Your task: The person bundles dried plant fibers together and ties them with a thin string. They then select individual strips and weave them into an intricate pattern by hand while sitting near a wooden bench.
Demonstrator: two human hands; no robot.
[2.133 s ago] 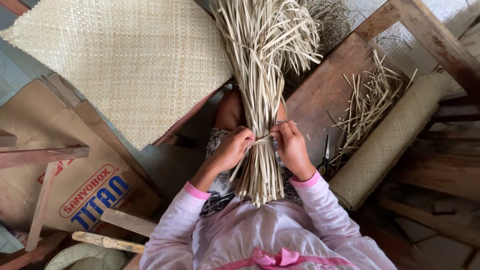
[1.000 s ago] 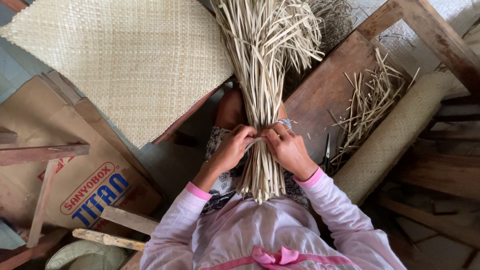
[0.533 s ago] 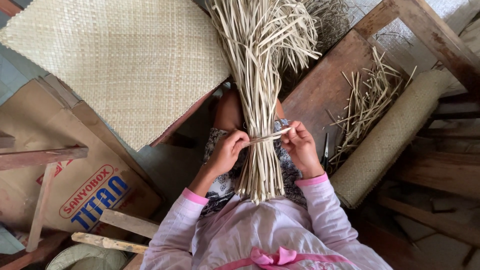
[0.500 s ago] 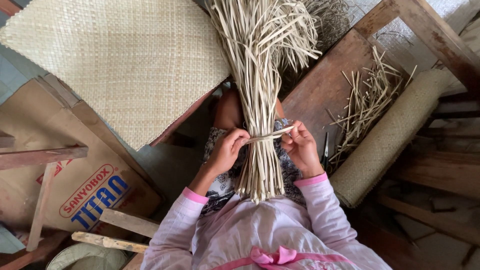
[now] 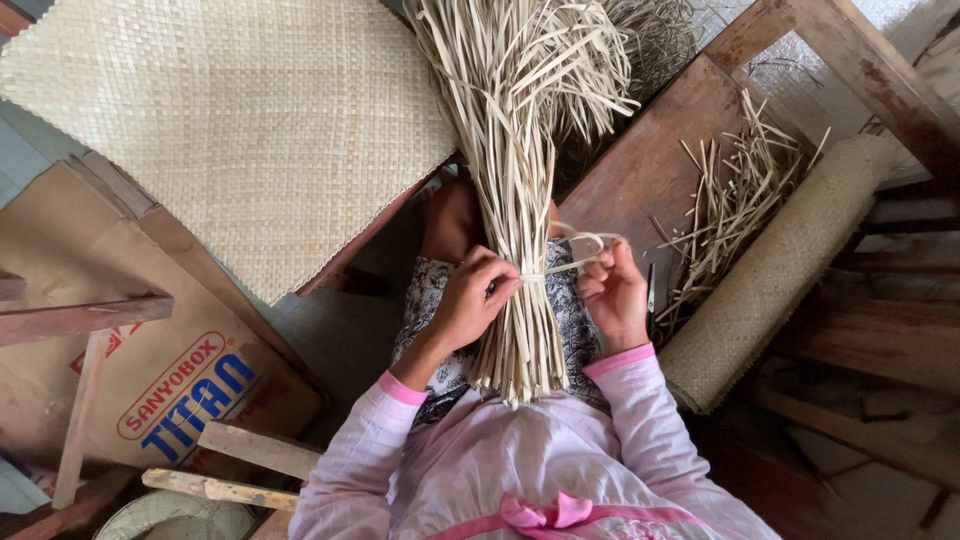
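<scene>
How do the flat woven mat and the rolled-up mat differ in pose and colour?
The flat woven mat lies spread open at upper left, its whole face showing; the rolled mat is wound into a tube lying diagonally at right. The flat woven mat is pale cream, the rolled mat a duller tan. The flat woven mat overlaps a cardboard box; loose strips lie beside the rolled mat. Both show a fine woven texture.

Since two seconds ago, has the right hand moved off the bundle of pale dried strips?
Yes. The right hand has drawn sideways from the bundle, toward the rolled woven mat, pulling a strip loop.
</scene>
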